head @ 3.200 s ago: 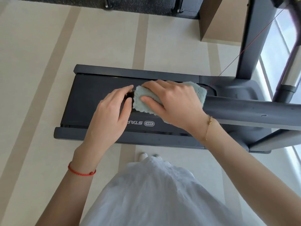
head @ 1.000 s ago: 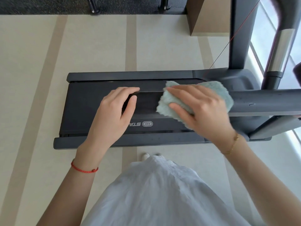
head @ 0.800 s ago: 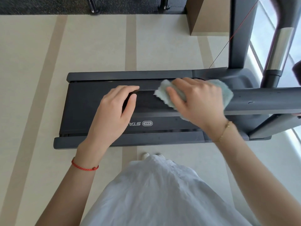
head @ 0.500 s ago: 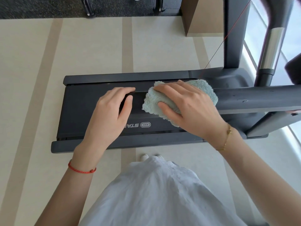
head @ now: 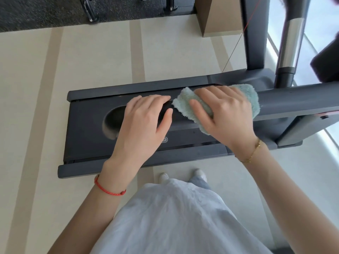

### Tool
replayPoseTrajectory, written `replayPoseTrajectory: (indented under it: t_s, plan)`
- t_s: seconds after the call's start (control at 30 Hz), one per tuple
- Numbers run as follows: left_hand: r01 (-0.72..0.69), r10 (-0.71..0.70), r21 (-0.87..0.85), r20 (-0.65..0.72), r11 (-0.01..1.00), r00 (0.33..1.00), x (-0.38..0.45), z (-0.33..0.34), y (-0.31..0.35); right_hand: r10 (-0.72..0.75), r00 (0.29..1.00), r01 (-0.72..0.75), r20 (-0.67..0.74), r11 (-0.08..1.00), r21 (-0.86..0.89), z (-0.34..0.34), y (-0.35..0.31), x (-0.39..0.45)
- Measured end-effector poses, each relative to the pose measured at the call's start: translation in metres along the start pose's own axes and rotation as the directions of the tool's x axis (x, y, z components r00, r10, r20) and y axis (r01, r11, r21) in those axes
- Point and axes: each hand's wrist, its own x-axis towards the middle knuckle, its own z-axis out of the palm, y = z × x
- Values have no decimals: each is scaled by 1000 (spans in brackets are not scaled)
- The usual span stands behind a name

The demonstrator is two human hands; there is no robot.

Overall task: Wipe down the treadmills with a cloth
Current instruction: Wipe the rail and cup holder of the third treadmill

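Observation:
A dark grey treadmill [head: 86, 143] lies across the floor below me. Its grey handrail [head: 293, 100] runs from the right, at my hands' height, to a rounded end on the left. My left hand [head: 143, 125] grips the rail near that end, fingers curled over the top. A fluffy light-green cloth [head: 185, 106] is draped over the rail right beside it. My right hand [head: 225, 114] holds the cloth against the rail, fingers over the top and thumb on the near side.
The treadmill's dark upright [head: 255, 33] and a chrome-and-black post [head: 289, 43] rise at the right, near a window. A brown box [head: 220, 17] stands on the floor behind. Dark matting with equipment legs [head: 89, 13] lies at the top. My feet [head: 183, 176] are just short of the deck.
My right hand has slid the cloth leftward along the handrail until it lies next to my left hand. The left hand has kept its grip on the rail.

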Motion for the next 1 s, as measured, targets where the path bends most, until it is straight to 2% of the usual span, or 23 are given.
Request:
replayPoseTrajectory:
  t_s: [0.07, 0.13, 0.23, 0.37, 0.47, 0.53, 0.63, 0.73, 0.9, 1.0]
  plan:
    - [-10, 10, 1, 10, 1000, 1000, 7, 9, 13, -51, 999, 52, -13, 997, 53, -4, 15, -5]
    - [-10, 10, -5, 24, 1000, 1000, 15, 19, 30, -41, 998, 43, -57, 998, 39, -10, 38, -13]
    - [-10, 10, -7, 29, 1000, 1000, 26, 35, 61, 38, 994, -39, -104, 999, -10, -25, 86, -28]
    - [5, -4, -17, 39, 1000, 999, 42, 60, 105, 153, 984, -157, -91, 987, -44, -49, 155, -46]
    - [21, -20, -19, 27, 1000, 999, 51, 77, 133, 156, 984, -162, -82, 985, -62, -56, 176, -47]
    - [30, -30, -10, 21, 1000, 999, 56, 86, 147, 117, 992, -119, -40, 991, -56, -53, 170, -42]
    - [65, -65, 3, 1, 998, 998, 62, 97, 163, -48, 999, 49, -5, 998, 39, -48, 164, -42]
    - [85, -84, 0, -26, 996, 996, 64, 104, 178, -178, 984, 177, 1, 978, 112, -61, 193, -53]
    - [101, -101, 9, -45, 995, 994, 70, 119, 198, 38, 998, -38, -46, 999, -9, -86, 263, -66]
    - [90, -89, 19, -52, 996, 995, 73, 127, 207, 14, 1000, -13, 6, 999, -40, -75, 246, -59]
